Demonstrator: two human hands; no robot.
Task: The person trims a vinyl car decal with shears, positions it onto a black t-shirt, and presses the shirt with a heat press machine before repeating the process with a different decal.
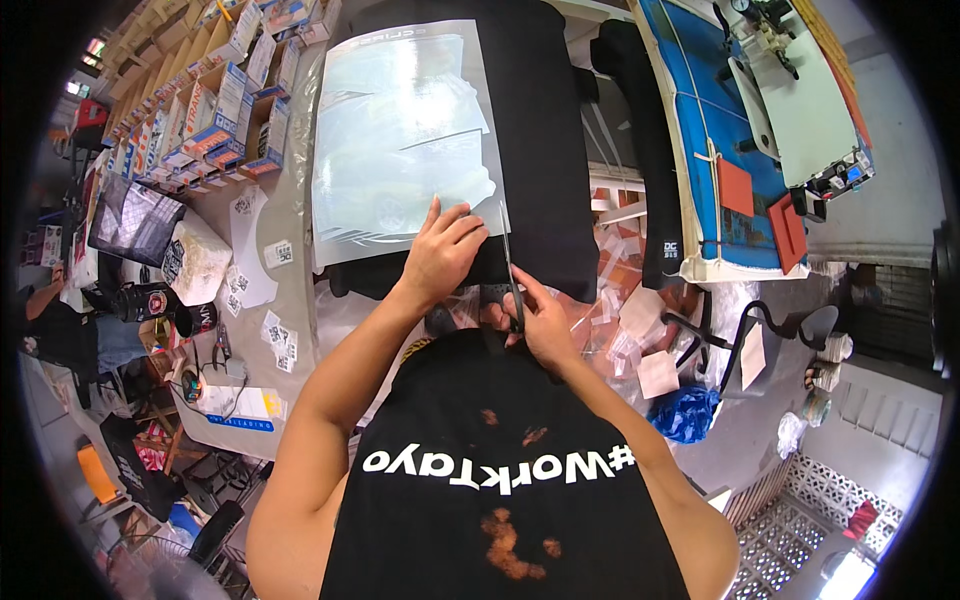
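Observation:
A large clear film sheet (400, 150) with pale printed shapes lies over black cloth (545, 120) in front of me. My left hand (445, 250) rests on the sheet's near right part, its fingers stretched out and slightly apart. To the right of it, my right hand (537, 318) is closed round the handles of dark-handled scissors (507, 245). The blades point away from me, beside the sheet's right edge near its lower corner. Whether they touch the film, I cannot tell.
At the left stand cardboard boxes (265, 135) and a grey table (255, 345) with small printed stickers. On the right is a blue-bedded machine (735, 195) with orange-red pads. Paper scraps and a blue plastic bag (685, 412) lie below. Someone's arm (45, 295) shows far left.

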